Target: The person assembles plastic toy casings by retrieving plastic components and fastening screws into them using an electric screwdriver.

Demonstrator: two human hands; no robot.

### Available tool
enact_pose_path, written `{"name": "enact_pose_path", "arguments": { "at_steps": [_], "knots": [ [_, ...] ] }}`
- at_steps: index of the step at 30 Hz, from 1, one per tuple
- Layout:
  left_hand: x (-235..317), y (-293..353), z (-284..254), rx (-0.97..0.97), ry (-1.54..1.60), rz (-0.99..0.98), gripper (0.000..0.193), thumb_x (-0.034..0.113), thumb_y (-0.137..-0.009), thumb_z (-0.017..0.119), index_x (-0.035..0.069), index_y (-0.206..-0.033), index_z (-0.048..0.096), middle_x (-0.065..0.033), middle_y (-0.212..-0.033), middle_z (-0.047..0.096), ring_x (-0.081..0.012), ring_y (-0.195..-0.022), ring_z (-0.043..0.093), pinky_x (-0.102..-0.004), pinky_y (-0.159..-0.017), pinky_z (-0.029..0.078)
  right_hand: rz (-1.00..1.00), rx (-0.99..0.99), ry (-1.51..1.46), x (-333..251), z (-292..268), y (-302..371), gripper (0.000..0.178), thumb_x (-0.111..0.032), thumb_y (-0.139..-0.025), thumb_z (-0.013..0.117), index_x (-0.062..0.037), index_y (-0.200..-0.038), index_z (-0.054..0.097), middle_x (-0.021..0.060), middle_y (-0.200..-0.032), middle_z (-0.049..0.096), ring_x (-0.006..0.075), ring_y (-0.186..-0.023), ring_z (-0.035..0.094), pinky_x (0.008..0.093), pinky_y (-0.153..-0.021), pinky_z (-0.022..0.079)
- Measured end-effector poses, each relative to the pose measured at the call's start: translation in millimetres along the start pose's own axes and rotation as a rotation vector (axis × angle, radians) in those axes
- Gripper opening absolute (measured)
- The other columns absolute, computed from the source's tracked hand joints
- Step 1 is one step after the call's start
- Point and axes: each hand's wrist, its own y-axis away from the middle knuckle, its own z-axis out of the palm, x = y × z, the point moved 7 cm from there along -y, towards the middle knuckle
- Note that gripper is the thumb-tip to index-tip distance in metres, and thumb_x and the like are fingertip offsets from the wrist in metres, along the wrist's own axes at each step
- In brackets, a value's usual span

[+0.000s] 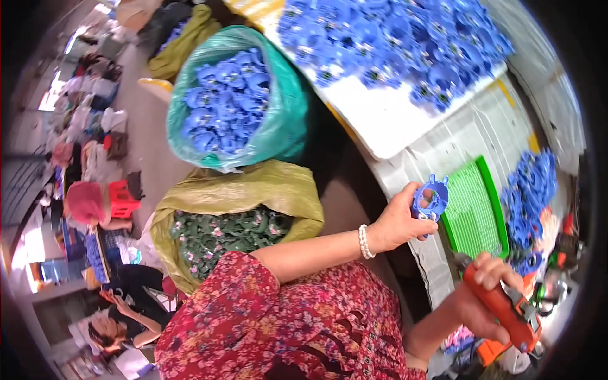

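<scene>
My left hand [400,218], with a pearl bracelet at the wrist, pinches a small blue plastic part [441,191] shaped like a cup with two little ears. It is raised over the near edge of the worktable. Lower right, my right hand [484,301] is wrapped round an orange hand tool [501,310] with a dark tip; its exact kind I cannot make out. The tool's tip is apart from the blue part. Just beyond both hands lies a green mesh tray [474,212].
Many blue parts [392,38] are heaped on a white board [386,123], and more blue parts [529,196] lie right of the tray. At left stand a teal bag [288,120] of blue parts and an olive sack [304,190] of dark green pieces. Another person [136,310] is at lower left.
</scene>
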Motion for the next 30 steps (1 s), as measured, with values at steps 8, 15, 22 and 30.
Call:
{"name": "enact_pose_path", "arguments": {
  "at_steps": [8, 15, 22, 30],
  "knots": [
    [105, 27, -96, 0.31, -0.179, 0.331, 0.046, 0.003, -0.074, 0.071, 0.004, -0.112, 0.045, -0.0071, -0.096, 0.057, -0.0169, -0.071, 0.064, -0.0273, -0.054, 0.054, 0.082, -0.077, -0.063, 15, -7, 0, 0.085, -0.076, -0.069, 0.052, -0.002, -0.112, 0.051, 0.0052, -0.076, 0.049, 0.0173, -0.069, 0.047, 0.0319, -0.066, 0.035],
    [204, 92, -210, 0.681, -0.734, 0.484, 0.062, 0.015, -0.069, 0.074, 0.002, -0.119, 0.04, -0.0117, -0.1, 0.055, -0.0162, -0.084, 0.058, -0.0282, -0.066, 0.052, 0.106, -0.075, -0.031, 26, -9, 3, 0.083, -0.074, -0.072, 0.051, 0.0004, -0.11, 0.05, 0.0063, -0.076, 0.049, 0.0169, -0.068, 0.047, 0.0304, -0.062, 0.037],
    [203, 112, -308, 0.634, -1.131, 0.268, 0.057, 0.018, -0.064, 0.074, -0.001, -0.113, 0.05, -0.0117, -0.103, 0.057, -0.021, -0.09, 0.056, -0.0303, -0.083, 0.044, 0.104, -0.046, 0.007, 29, -12, 7, 0.08, -0.072, -0.075, 0.051, 0.0016, -0.108, 0.049, 0.0064, -0.074, 0.051, 0.0164, -0.065, 0.048, 0.0296, -0.058, 0.038],
    [200, 125, -330, 0.919, -1.385, 0.292, 0.038, 0.018, -0.067, 0.068, 0.003, -0.101, 0.061, -0.0147, -0.092, 0.063, -0.0248, -0.075, 0.061, -0.0333, -0.07, 0.049, 0.118, -0.023, -0.003, 27, -15, 9, 0.081, -0.072, -0.074, 0.052, 0.0023, -0.107, 0.048, 0.0072, -0.074, 0.051, 0.0171, -0.064, 0.047, 0.0296, -0.058, 0.038]
  ]
}}
